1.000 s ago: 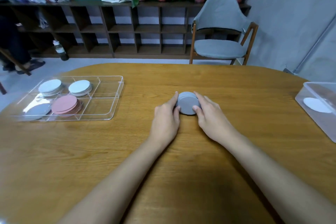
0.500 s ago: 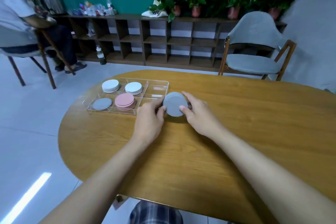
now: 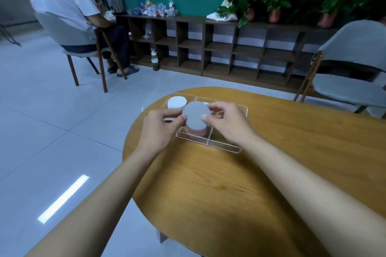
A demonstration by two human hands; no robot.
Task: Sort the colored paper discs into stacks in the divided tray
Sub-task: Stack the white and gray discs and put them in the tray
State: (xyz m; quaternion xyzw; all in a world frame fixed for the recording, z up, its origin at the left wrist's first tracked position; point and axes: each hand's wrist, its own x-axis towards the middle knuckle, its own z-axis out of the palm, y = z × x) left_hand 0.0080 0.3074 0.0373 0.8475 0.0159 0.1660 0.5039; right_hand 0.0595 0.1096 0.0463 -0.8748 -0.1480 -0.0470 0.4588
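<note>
Discs (image 3: 196, 115) of grey paper, round and matte, are held as one thin stack between two hands above the clear divided tray (image 3: 229, 148); the number of sheets in the stack cannot be told. The left hand (image 3: 160, 129) pinches the stack's left edge, thumb and fingers closed on it. The right hand (image 3: 226, 120) grips the right edge, thumb on the near face and fingers curled behind. The grey face tilts toward the camera and hides much of the tray's middle.

Three other groups of discs show in the tray. One white stack (image 3: 177, 102) sits in the far left compartment. One pink stack (image 3: 197, 131) lies in a near compartment, directly under the held discs, with only its lower edge visible. A sliver of a further pale disc (image 3: 205, 103) shows behind the grey stack; its compartment cannot be made out. The near right compartment of the tray appears bare.

The tray rests near the far left end of one oval wooden table (image 3: 250, 183). One grey chair (image 3: 351, 77) stands beyond the table at right. One seated person (image 3: 69, 12) in a white shirt is at far left, beside a low dark shelf unit (image 3: 229, 48) bearing four potted plants (image 3: 282, 0).
</note>
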